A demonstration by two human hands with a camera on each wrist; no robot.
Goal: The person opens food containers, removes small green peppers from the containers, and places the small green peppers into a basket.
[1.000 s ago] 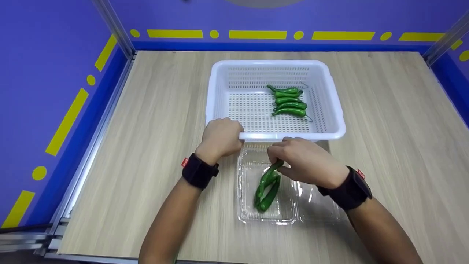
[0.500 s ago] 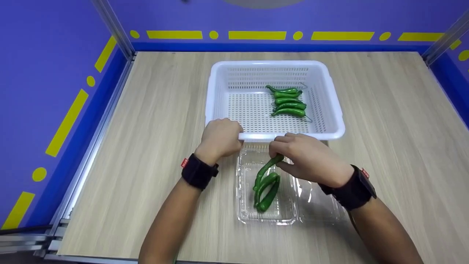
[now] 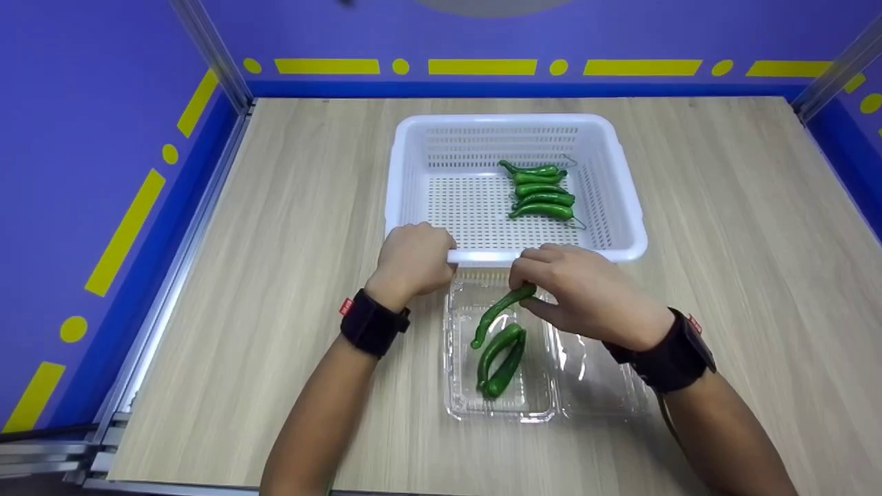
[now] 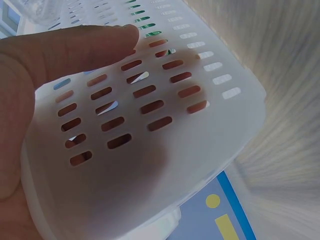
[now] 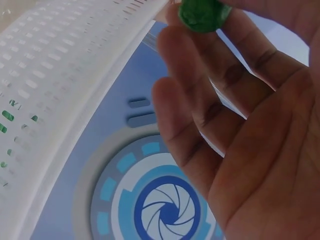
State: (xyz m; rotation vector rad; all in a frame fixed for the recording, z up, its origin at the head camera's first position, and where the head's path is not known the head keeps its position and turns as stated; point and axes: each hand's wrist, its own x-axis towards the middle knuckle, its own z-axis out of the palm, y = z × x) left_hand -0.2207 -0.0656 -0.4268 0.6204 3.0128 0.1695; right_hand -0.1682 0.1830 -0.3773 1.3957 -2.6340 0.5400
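My right hand [image 3: 551, 279] pinches one end of a green chili pepper [image 3: 497, 313] and holds it lifted above a clear plastic clamshell box [image 3: 463, 399]. Two more green peppers [image 3: 501, 358] lie in that box. In the right wrist view the pepper's end [image 5: 204, 14] shows between my fingertips. My left hand [image 3: 417, 258] grips the near rim of a white perforated basket [image 3: 413, 148]. The left wrist view shows my fingers [image 4: 75, 45] curled over the basket wall [image 4: 165, 150]. Several green peppers [image 3: 541, 191] lie side by side in the basket's right half.
The wooden table [image 3: 296, 207] is ringed by blue walls with yellow marks [image 3: 124, 234]. The clamshell's open lid [image 3: 596, 386] lies flat to the right of the box. A metal rail [image 3: 172, 255] runs along the table's left edge.
My right hand has risen toward the basket rim, lifting one pepper up from the two others in the clear box. The left hand has stayed on the basket rim.
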